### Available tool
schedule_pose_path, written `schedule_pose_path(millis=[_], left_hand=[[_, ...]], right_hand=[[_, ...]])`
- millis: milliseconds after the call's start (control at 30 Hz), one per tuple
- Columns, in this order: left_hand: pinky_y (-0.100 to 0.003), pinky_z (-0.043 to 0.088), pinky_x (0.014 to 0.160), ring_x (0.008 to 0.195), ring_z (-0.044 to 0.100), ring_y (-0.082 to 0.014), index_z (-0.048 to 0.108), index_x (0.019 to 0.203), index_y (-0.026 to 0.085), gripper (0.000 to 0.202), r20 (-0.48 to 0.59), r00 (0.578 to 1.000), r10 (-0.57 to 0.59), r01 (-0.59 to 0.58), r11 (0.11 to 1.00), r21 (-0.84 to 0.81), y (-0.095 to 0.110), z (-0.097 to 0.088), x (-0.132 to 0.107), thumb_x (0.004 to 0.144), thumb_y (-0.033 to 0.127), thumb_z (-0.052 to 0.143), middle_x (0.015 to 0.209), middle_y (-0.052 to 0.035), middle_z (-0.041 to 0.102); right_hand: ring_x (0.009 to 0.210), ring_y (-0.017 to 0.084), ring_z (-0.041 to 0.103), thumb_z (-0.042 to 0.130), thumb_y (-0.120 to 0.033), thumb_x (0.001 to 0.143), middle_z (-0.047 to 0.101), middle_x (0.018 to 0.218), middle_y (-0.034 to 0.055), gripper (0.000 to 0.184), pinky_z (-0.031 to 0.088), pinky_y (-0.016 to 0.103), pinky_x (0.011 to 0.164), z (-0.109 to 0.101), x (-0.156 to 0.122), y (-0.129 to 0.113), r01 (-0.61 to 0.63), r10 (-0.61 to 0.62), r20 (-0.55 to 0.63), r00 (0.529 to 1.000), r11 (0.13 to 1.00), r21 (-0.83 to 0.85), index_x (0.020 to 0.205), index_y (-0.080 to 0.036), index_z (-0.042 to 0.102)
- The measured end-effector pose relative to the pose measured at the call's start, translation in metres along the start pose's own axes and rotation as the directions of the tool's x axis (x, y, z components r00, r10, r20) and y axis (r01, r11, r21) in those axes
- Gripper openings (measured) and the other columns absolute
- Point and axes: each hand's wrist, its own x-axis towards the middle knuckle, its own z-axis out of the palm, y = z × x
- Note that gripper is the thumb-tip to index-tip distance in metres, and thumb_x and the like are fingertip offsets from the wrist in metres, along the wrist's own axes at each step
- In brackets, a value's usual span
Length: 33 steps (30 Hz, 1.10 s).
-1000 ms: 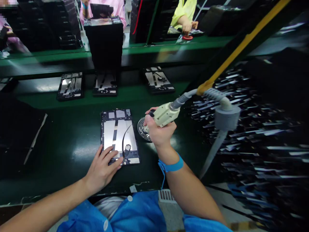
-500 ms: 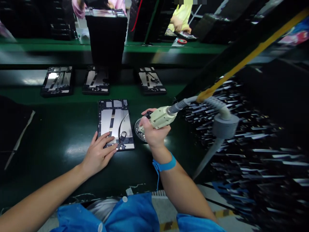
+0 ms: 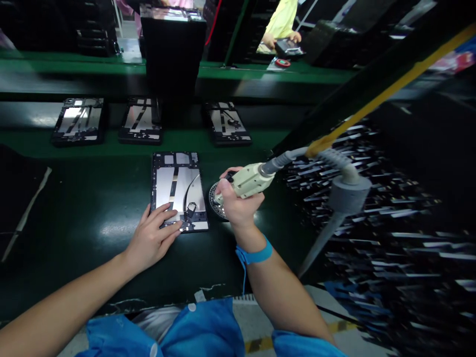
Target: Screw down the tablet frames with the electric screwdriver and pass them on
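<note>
An opened tablet (image 3: 163, 191) lies flat on the dark green bench, its silver inside, a flat ribbon and a thin black cable facing up. My left hand (image 3: 150, 238) rests on its lower left part with fingers stretched out. To the right of the tablet, my right hand (image 3: 240, 208) is wrapped round a cream corded electric screwdriver (image 3: 253, 180). The tool's front end is over a round, silver perforated dish (image 3: 214, 203) beside the tablet; my fingers partly hide both, and its tip cannot be made out.
Three more opened tablets, at left (image 3: 79, 119), middle (image 3: 141, 121) and right (image 3: 227, 124), lie along the back strip. A tall black stack (image 3: 171, 54) stands beyond. The grey cable (image 3: 286, 158) hangs by a yellow strap (image 3: 357, 116). A co-worker's yellow sleeve (image 3: 278, 20) shows behind.
The three tablets at the back have shifted slightly left. The co-worker in yellow now holds a dark device tilted up. My hands, the near tablet and the screwdriver are almost unmoved.
</note>
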Motion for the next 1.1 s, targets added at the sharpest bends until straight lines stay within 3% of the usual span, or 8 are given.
schedule_pose_path(millis=[267,433,667,967,1100], left_hand=[[-0.065,0.040,0.115,0.137,0.057,-0.0327,0.075,0.116,0.024,0.020,-0.012,1.000,-0.019,0.019,1.000,-0.002,-0.001,0.004,0.004,0.101,0.022,0.061,0.129,-0.0106,0.072],[-0.066,0.039,0.114,0.137,0.058,-0.0328,0.076,0.115,0.025,0.020,-0.040,0.999,-0.036,0.036,0.999,-0.009,-0.004,0.011,0.013,0.102,0.024,0.061,0.129,-0.0108,0.072],[-0.066,0.038,0.115,0.137,0.058,-0.0330,0.077,0.116,0.026,0.021,-0.047,0.998,-0.036,0.034,0.999,-0.034,-0.003,0.010,0.013,0.100,0.022,0.063,0.131,-0.0100,0.071],[-0.064,0.036,0.116,0.140,0.055,-0.0317,0.076,0.118,0.028,0.024,-0.015,0.999,-0.050,0.050,0.998,-0.038,-0.002,0.009,0.014,0.102,0.021,0.060,0.133,-0.0089,0.070],[-0.065,0.036,0.116,0.140,0.054,-0.0326,0.076,0.119,0.027,0.026,-0.003,0.999,-0.055,0.055,0.998,-0.018,-0.002,0.009,0.012,0.102,0.020,0.058,0.134,-0.0104,0.069]], right_hand=[[0.059,0.016,0.067,0.076,-0.028,0.083,0.070,0.074,0.0012,0.017,0.061,0.033,0.062,0.000,0.005,-0.010,0.002,-0.002,-0.002,1.000,1.000,0.017,0.096,-0.019,0.068],[0.050,0.011,0.062,0.071,-0.026,0.087,0.068,0.087,-0.0002,0.016,0.052,0.027,0.047,0.006,-0.004,-0.036,0.008,-0.005,-0.018,1.000,0.983,0.184,0.101,-0.023,0.065],[0.067,0.014,0.067,0.073,-0.020,0.086,0.068,0.100,0.0027,0.030,0.061,0.033,0.063,0.020,-0.040,-0.052,-0.051,-0.040,0.309,0.950,0.958,0.282,0.114,-0.026,0.066],[0.067,0.015,0.066,0.073,-0.019,0.085,0.066,0.093,0.0014,0.028,0.060,0.032,0.063,0.025,-0.044,-0.047,-0.118,0.022,0.335,0.942,0.955,0.271,0.110,-0.025,0.063],[0.075,0.018,0.068,0.074,-0.022,0.082,0.066,0.089,0.0025,0.024,0.062,0.035,0.071,0.027,-0.045,-0.052,0.028,-0.095,0.350,0.932,0.981,0.194,0.103,-0.024,0.064]])
